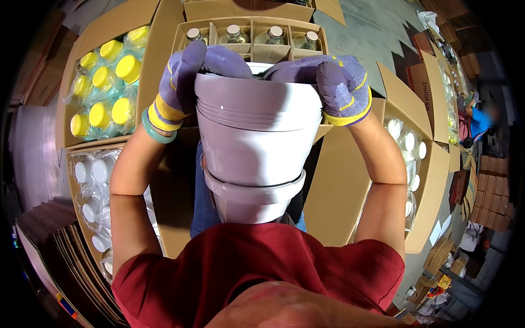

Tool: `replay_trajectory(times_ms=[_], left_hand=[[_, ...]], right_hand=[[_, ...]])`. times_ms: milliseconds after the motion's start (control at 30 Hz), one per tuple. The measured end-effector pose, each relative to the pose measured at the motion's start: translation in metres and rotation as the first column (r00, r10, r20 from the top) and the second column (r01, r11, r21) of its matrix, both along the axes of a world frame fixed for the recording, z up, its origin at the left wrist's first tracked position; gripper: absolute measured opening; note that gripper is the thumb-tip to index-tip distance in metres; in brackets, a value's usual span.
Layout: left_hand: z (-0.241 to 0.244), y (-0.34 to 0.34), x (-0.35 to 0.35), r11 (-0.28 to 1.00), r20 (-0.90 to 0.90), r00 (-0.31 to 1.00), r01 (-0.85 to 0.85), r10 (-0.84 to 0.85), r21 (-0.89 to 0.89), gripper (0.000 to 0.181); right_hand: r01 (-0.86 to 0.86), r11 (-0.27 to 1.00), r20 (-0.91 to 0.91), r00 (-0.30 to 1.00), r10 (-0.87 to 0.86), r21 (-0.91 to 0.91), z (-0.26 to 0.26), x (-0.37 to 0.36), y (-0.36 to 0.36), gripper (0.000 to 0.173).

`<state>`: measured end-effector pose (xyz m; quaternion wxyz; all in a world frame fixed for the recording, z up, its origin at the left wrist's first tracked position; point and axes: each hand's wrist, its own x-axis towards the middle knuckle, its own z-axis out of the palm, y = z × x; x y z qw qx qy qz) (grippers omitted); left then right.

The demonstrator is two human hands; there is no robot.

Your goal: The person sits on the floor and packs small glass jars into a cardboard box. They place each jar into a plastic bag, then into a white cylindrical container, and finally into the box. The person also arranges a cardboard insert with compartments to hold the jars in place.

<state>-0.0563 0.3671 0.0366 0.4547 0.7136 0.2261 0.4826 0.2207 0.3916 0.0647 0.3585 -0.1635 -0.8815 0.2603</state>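
Note:
A white plastic flower pot (258,151) hangs tilted in front of my body, its wide rim turned up and away from me. At the rim's left side, my left hand (201,67) grips with fingers over the edge; it wears a purple and yellow work glove. My right hand (328,78), gloved the same way, grips the rim at the right. Around the narrower lower end sits a second white pot or saucer collar (254,201). White edges inside the top suggest nested pots, but the inside is mostly hidden.
Beyond my hands stands a divided carton (270,52) of glass bottles with white caps. Left are cartons of bagged yellow-lidded jars (100,115) and white-lidded jars (90,211). Another carton (430,192) stands right. Flattened cardboard (78,254) is stacked lower left. A person (478,121) is far right.

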Motion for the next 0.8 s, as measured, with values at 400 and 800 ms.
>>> replay_trajectory(times_ms=[400,800], left_hand=[[0.002,0.001,-0.01,0.985,-0.05,0.998,-0.013,0.022,0.171,0.062],[0.056,-0.05,0.017,0.978,-0.275,0.938,-0.202,0.21,0.057,0.031]], right_hand=[[-0.035,0.985,0.005,0.999,0.036,-0.171,0.0,0.001,0.001,0.019],[-0.023,0.993,-0.097,0.995,0.012,-0.117,-0.025,0.001,0.0,0.037]])
